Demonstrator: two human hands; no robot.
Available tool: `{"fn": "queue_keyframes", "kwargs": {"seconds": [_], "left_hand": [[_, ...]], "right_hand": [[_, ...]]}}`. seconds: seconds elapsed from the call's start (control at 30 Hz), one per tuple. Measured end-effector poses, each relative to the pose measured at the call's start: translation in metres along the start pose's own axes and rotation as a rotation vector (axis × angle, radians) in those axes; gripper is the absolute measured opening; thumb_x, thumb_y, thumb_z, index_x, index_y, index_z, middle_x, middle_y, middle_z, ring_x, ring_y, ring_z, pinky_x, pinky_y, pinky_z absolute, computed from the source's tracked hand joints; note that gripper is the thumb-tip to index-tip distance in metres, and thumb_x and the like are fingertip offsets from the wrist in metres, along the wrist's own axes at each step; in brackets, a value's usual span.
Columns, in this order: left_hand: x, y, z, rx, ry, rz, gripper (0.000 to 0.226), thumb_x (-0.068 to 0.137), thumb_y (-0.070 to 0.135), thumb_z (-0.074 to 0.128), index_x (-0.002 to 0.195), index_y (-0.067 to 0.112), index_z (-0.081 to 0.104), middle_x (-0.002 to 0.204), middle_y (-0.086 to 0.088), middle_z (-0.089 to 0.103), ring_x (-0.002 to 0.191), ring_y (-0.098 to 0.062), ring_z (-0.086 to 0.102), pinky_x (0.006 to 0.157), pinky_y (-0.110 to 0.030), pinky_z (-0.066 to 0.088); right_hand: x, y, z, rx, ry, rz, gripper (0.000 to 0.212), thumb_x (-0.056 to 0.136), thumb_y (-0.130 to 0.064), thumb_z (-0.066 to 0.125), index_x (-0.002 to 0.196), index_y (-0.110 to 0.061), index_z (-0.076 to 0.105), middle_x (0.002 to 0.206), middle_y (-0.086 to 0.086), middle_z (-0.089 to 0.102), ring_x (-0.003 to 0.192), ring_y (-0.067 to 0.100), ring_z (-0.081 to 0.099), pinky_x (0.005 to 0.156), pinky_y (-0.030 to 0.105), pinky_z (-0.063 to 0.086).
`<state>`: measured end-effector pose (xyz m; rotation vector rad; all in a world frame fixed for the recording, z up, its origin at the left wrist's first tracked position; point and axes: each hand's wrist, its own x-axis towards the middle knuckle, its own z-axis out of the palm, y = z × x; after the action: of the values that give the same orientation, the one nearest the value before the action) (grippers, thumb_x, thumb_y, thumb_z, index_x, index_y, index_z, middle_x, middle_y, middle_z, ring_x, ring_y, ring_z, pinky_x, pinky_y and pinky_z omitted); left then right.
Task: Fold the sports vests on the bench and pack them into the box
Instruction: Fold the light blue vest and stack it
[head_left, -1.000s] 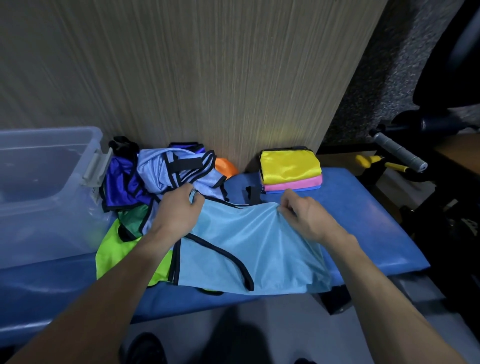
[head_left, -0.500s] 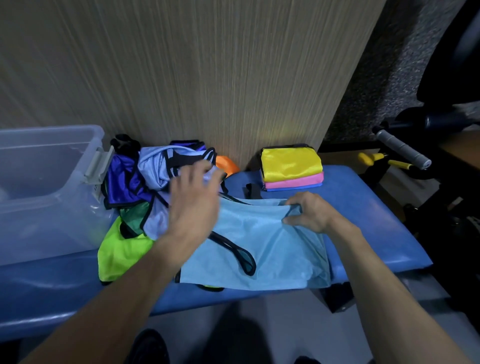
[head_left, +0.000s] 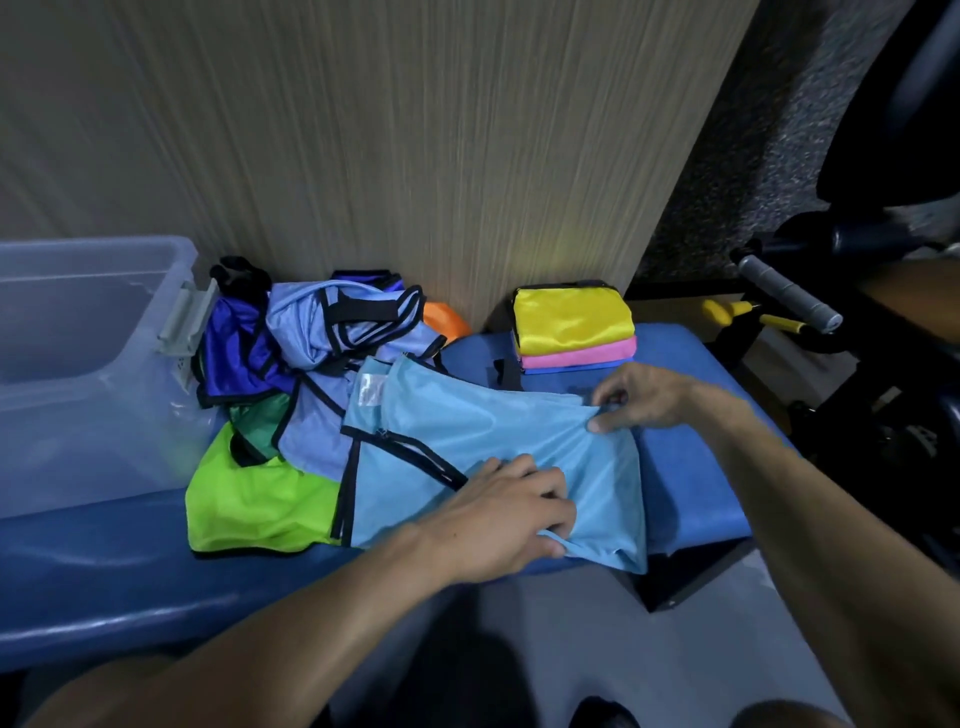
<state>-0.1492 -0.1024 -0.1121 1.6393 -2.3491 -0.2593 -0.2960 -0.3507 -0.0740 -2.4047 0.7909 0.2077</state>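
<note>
Light blue vest (head_left: 498, 441) lies spread on the blue padded desk (head_left: 685, 467), partly folded, black trim running across its left half, a white label near its top left corner. Its lower right corner hangs just over the desk's front edge.

Left hand (head_left: 498, 519) rests on the vest's lower middle, palm down, fingers (head_left: 540, 483) loosely curled and pressing into the cloth; thumb sits at the vest's bottom hem, which is bunched against it. Whether the hem is truly pinched or only pressed, cannot tell.

Right hand (head_left: 639, 397) is at the vest's upper right edge, thumb and fingertips closed narrow on a small fold of the fabric, lifting it slightly.

Left of the light blue vest, touching it: a loose heap of unfolded vests (head_left: 322, 343), pale blue, dark blue, green, with a lime green vest (head_left: 249, 504) lowest and nearest the front edge. A bit of orange cloth (head_left: 444, 319) shows behind the heap, against the wood-grain wall panel (head_left: 415, 145).

Behind the light blue vest, toward the wall: a neat stack of folded vests (head_left: 574, 330), yellow on top, pink below, blue at the bottom.

Clear plastic box (head_left: 78, 364) stands on the desk left of the heap, its grey latch just beside the dark blue cloth.

Right of the desk: dark gym equipment with a grey grip handle (head_left: 784, 291).
</note>
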Motion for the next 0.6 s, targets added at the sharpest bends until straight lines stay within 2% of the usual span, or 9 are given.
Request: {"fn": "queue_keyframes", "kwargs": {"seconds": [0.1,0.2,0.3,0.37,0.43,0.53,0.6], "left_hand": [[-0.002,0.001,-0.003,-0.007,-0.014,0.008,0.014,0.098,0.045,0.059,0.103,0.032,0.059,0.114,0.017,0.048,0.107,-0.012,0.038,0.089,-0.032,0.03],[-0.003,0.003,-0.004,-0.015,-0.012,0.012,0.013,0.099,0.044,0.059,0.103,0.031,0.06,0.114,0.016,0.048,0.108,-0.012,0.038,0.089,-0.031,0.029],[-0.005,0.003,-0.005,-0.026,-0.026,0.019,0.016,0.097,0.047,0.061,0.1,0.032,0.059,0.112,0.016,0.048,0.107,-0.012,0.039,0.092,-0.035,0.034],[-0.005,0.003,-0.01,-0.021,-0.024,-0.009,0.026,0.093,0.058,0.06,0.098,0.032,0.06,0.109,0.017,0.049,0.104,-0.011,0.044,0.09,-0.036,0.038],[-0.004,0.0,-0.023,-0.021,0.114,-0.14,0.032,0.092,0.064,0.056,0.094,0.032,0.059,0.1,0.016,0.052,0.096,-0.011,0.051,0.086,-0.037,0.042],[-0.008,-0.023,-0.059,0.093,0.413,-0.506,0.018,0.098,0.047,0.053,0.093,0.029,0.055,0.097,0.01,0.056,0.093,-0.018,0.06,0.076,-0.038,0.048],[-0.021,-0.046,-0.083,0.231,0.41,-0.788,0.023,0.098,0.044,0.053,0.106,0.022,0.053,0.108,0.0,0.06,0.1,-0.029,0.063,0.075,-0.04,0.048]], "right_hand": [[0.007,0.005,-0.005,0.037,-0.015,-0.01,0.014,0.084,-0.031,0.083,0.079,-0.02,0.077,0.057,-0.015,0.053,0.056,0.002,0.047,0.058,0.019,0.037],[0.014,0.004,0.001,0.015,-0.032,-0.021,0.022,0.084,-0.035,0.082,0.074,-0.02,0.071,0.057,-0.013,0.049,0.057,0.006,0.043,0.058,0.024,0.035],[0.016,-0.002,0.012,0.053,0.115,-0.084,0.031,0.081,-0.029,0.086,0.073,-0.018,0.058,0.064,-0.01,0.049,0.059,0.006,0.043,0.058,0.023,0.037],[0.012,-0.003,0.021,0.087,0.277,-0.067,0.034,0.078,-0.028,0.088,0.075,-0.015,0.057,0.068,-0.005,0.054,0.064,0.011,0.048,0.061,0.029,0.042],[0.004,-0.002,0.029,0.165,0.403,-0.034,0.033,0.075,-0.031,0.09,0.08,-0.014,0.061,0.081,0.0,0.062,0.073,0.015,0.055,0.07,0.034,0.047],[-0.014,-0.002,0.043,0.162,0.568,0.065,0.035,0.078,-0.038,0.087,0.097,-0.018,0.064,0.104,-0.001,0.059,0.092,0.014,0.057,0.079,0.03,0.045],[-0.027,-0.007,0.051,0.196,0.711,0.194,0.034,0.086,-0.039,0.08,0.104,-0.015,0.063,0.105,0.0,0.056,0.092,0.016,0.056,0.079,0.029,0.042]]}}
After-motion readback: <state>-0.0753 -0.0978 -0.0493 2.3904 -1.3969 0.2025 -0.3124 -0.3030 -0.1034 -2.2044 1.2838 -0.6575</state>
